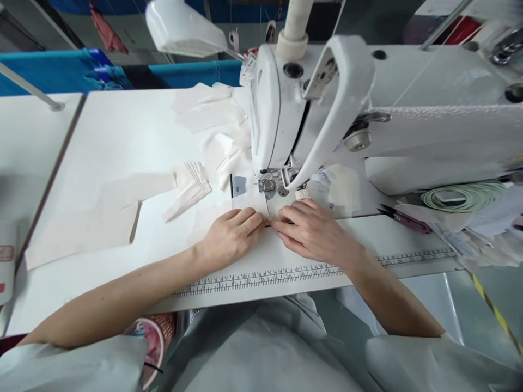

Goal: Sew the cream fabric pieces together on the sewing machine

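Observation:
On the bed of a white sewing machine point(267, 109), a pale fabric piece point(249, 201) lies with its edge running up to the presser foot point(267, 186). My left hand point(232, 237) pinches the near edge of this fabric, thumb and fingers pressed together. Close beside it, my right hand point(308, 228) has its fingertips together at the same edge, just right of the left fingers. The fingers hide most of the part they hold. A neat stack of folded pale strips point(190, 188) lies left of the machine.
Larger pale fabric pieces point(90, 228) lie on the left of the table, and more point(208, 106) behind. Thread snips point(404, 219) and a coil of pale green cord point(461, 196) sit at right. A ruler tape point(261, 279) runs along the front edge. Below stands a pink basket point(163, 329).

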The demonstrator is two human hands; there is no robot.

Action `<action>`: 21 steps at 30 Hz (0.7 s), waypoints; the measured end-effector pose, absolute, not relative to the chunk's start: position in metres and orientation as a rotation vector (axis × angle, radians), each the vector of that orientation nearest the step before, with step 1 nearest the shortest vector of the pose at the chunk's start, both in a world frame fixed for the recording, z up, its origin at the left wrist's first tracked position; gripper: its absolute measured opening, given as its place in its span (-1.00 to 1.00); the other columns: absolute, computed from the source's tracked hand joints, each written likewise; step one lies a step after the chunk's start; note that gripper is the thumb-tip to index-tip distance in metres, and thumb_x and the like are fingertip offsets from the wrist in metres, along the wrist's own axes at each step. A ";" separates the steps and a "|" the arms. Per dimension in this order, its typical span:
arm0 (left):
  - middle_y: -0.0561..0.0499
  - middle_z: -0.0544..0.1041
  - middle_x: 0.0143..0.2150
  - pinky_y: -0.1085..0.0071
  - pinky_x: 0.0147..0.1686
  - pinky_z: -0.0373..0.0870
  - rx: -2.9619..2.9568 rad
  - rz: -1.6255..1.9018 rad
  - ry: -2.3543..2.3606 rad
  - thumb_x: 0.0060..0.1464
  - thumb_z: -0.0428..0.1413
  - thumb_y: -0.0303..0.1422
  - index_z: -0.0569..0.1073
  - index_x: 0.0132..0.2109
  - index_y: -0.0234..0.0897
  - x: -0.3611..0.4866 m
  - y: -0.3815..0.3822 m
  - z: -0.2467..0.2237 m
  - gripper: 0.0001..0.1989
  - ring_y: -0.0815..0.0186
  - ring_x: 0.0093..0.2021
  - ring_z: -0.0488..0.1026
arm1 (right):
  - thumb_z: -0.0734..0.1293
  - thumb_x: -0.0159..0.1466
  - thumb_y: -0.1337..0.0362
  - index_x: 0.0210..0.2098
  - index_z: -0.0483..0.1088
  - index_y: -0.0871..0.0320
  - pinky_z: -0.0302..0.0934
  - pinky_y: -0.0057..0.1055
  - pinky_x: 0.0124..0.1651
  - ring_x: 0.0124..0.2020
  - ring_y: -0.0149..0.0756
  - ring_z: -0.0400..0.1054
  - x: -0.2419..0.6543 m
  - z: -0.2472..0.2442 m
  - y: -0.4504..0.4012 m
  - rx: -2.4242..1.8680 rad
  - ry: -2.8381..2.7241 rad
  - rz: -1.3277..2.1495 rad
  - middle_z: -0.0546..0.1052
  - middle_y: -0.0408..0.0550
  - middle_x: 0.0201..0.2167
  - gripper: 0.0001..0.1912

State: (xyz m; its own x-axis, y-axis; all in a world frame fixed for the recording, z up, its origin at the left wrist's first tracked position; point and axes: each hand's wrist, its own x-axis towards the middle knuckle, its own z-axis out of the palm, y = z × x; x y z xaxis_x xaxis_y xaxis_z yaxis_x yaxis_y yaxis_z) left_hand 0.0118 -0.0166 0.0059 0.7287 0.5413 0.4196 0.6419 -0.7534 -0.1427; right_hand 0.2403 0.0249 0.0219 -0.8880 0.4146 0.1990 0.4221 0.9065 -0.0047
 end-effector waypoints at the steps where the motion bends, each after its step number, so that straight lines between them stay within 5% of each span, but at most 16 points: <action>1: -0.09 0.57 -0.16 0.36 -0.32 0.45 -2.641 -0.516 -0.922 0.31 -0.01 -0.54 0.45 -0.14 -0.42 0.012 -0.017 0.006 -0.86 0.26 -0.19 0.50 | 0.18 0.40 0.35 -0.09 0.49 0.18 0.08 -0.28 -0.06 -0.26 -0.29 0.26 0.240 0.022 0.025 -0.636 -2.876 -0.051 0.45 -0.07 -0.31 -0.75; 21: -0.11 0.58 -0.17 0.35 -0.28 0.48 -2.608 -0.507 -0.954 0.31 -0.05 -0.56 0.47 -0.07 -0.46 0.011 -0.010 0.006 -0.80 0.24 -0.17 0.51 | 0.16 0.41 0.34 -0.06 0.47 0.16 0.07 -0.31 -0.13 -0.27 -0.30 0.28 0.235 0.020 0.026 -0.732 -2.836 -0.019 0.46 -0.05 -0.28 -0.74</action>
State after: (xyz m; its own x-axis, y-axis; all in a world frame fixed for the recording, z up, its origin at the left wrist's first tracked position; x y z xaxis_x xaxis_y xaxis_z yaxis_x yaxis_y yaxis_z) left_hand 0.0108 -0.0095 0.0058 0.7145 0.5526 0.4291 0.6650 -0.7270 -0.1711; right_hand 0.2354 0.0262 0.0203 -0.8540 0.4770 0.2079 0.4797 0.8765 -0.0407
